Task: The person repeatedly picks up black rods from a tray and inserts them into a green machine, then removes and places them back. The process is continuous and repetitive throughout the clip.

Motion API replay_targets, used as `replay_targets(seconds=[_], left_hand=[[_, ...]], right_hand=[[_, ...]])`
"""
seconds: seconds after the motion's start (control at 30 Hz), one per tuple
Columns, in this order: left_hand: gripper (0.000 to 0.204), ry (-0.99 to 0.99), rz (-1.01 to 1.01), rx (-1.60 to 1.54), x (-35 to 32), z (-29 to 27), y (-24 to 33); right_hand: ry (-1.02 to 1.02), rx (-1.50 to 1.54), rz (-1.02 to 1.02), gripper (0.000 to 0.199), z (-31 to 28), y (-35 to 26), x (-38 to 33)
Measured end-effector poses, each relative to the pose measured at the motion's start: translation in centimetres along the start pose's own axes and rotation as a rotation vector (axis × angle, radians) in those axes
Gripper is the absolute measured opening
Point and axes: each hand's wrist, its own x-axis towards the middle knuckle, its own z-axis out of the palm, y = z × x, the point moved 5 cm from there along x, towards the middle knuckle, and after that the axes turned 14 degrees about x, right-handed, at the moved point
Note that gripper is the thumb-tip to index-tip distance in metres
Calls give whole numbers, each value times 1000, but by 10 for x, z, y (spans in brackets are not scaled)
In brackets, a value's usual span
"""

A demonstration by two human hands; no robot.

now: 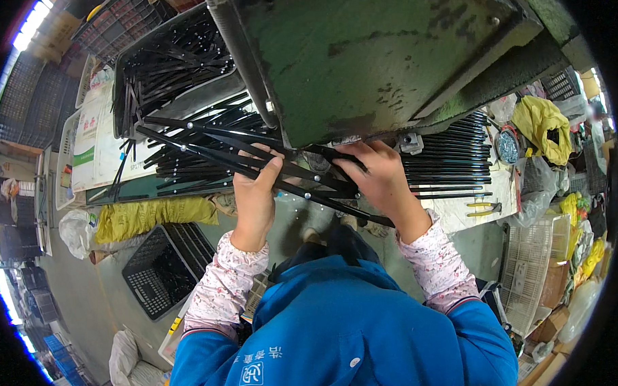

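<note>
Blue jacket (318, 322), white chest lettering (251, 373) | left hand (256, 191) pinching black riveted strips (215, 160) | right hand (380, 175) gripping same

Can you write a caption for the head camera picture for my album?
A left hand and right hand hold crossed black strips with silver dots by a big green machine.

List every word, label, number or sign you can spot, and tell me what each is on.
White lettering and a square emblem on the blue jacket: present, but I won't copy wording.
Red characters on the white packaging at left: likewise not copied.
Small dark print to their right: too small to read reliably.
Held black strips, green machine: no lettering visible.
</note>
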Motion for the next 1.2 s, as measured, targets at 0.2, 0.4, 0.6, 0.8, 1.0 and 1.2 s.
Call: replay_targets(seconds=[0.2, 0.4, 0.6, 0.8, 1.0, 1.2], left_hand=[[19, 28, -68, 24, 5, -11, -3], [19, 36, -74, 56, 5, -7, 0], [17, 9, -6, 153, 18, -4, -1], [14, -59, -188, -26, 26, 5, -4], [6, -16, -297, -141, 23, 1, -26], [13, -48, -194, -28, 31, 10, -32]], right_hand=[[-31, -60, 27, 20, 9, -2, 1], [6, -39, 33, 22, 3, -7, 5], [26, 10, 126, 17, 0, 3, -1], [-108, -83, 150, 19, 1, 5, 4], [-479, 485, 651, 31, -4, 46, 19], [-511, -716, 231, 46, 28, 206, -32]])
